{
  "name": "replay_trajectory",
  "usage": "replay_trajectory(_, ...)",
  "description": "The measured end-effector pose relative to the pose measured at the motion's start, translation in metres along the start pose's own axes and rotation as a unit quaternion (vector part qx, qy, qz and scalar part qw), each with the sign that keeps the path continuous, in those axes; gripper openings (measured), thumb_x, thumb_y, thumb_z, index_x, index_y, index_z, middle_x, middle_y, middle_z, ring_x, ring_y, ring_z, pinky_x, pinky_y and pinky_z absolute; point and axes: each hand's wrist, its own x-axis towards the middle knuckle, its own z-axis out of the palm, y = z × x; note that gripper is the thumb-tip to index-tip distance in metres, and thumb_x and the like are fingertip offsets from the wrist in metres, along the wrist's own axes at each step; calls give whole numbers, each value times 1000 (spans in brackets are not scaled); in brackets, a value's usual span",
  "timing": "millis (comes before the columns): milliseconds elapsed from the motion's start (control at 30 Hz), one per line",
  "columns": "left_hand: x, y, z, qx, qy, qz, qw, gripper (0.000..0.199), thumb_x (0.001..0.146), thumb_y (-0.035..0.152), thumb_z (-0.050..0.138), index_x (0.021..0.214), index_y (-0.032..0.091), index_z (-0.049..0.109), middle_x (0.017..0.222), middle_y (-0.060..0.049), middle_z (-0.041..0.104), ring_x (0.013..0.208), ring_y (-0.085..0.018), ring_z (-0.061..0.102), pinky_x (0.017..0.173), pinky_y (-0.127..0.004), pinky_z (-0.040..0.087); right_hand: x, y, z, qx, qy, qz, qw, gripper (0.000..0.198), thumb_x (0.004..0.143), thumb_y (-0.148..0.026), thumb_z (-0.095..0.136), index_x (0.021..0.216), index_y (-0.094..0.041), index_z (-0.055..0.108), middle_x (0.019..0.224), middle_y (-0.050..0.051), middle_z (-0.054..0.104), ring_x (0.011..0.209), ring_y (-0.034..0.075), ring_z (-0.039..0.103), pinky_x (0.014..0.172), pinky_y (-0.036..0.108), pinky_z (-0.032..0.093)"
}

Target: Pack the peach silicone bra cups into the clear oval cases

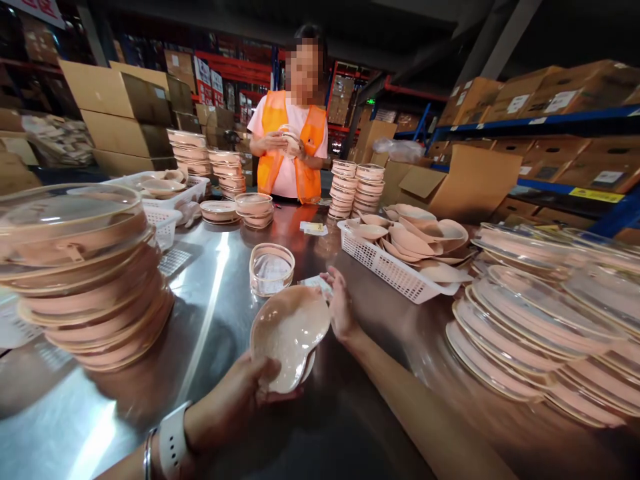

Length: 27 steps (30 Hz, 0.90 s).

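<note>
My left hand point(250, 383) grips a glossy pale pink curved dish point(287, 327) by its lower left edge, thumb on top. A second edge shows under its lower right side, perhaps another such piece. Beside its upper right rim is my right hand point(341, 303), fingers apart and raised; whether it touches the rim I cannot tell. Behind the dish, a round clear-topped pink container point(271, 269) sits on the metal table point(210, 360). A small pale paper or card point(316, 283) lies partly hidden between the dish and my right hand.
A white basket point(387, 267) of similar pink pieces stands to the right. Tall stacks of lidded pink containers rise at left point(95, 293) and right point(535, 333). Across the table a co-worker in an orange vest point(315, 167) holds a container. Cardboard boxes point(120, 107) fill the background.
</note>
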Motion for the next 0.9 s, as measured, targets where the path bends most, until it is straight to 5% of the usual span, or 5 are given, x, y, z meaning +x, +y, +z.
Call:
replay_trajectory(100, 4, 4, 1, -36, 0, -1, 999, 70, 73, 10, 67, 141, 10, 48, 106, -13, 76, 96, -28, 73, 86, -43, 61, 21, 21, -20, -376, -120, -71, 916, 60, 94, -40, 47, 149, -17, 42, 154, 17, 45, 146, 32, 34, 118, 56, 25)
replay_trajectory(300, 11, 6, -3, -59, 32, 14, 998, 75, 70, 6, 59, 143, 8, 44, 106, -14, 76, 102, -31, 73, 88, -42, 59, 26, 27, -29, -520, -158, -95, 834, 33, 92, -17, 52, 119, -12, 71, 122, 21, 68, 118, 35, 61, 104, 50, 42)
replay_trajectory(567, 15, 14, -6, -28, 65, 1, 997, 82, 75, 7, 56, 152, 14, 30, 113, -16, 74, 103, -32, 72, 82, -43, 59, 31, 6, -42, -522, -33, -133, 842, 39, 94, -8, 37, 103, -13, 75, 101, 14, 75, 92, 24, 70, 80, 32, 53)
replay_trajectory(767, 25, 10, -16, -7, -12, 25, 1000, 76, 87, 55, 65, 148, 20, 36, 110, -14, 73, 98, -31, 72, 72, -40, 60, -17, -10, 2, -406, -247, -465, 747, 27, 85, -18, 57, 108, -21, 73, 90, 7, 75, 84, 22, 67, 81, 36, 51)
replay_trajectory(900, 26, 7, -17, 43, -13, 48, 998, 86, 82, 50, 71, 153, 29, 26, 111, -10, 71, 94, -28, 72, 67, -36, 60, -31, -14, 12, -395, -282, -409, 773, 28, 83, -20, 58, 107, -24, 72, 98, 9, 74, 98, 26, 65, 93, 45, 46)
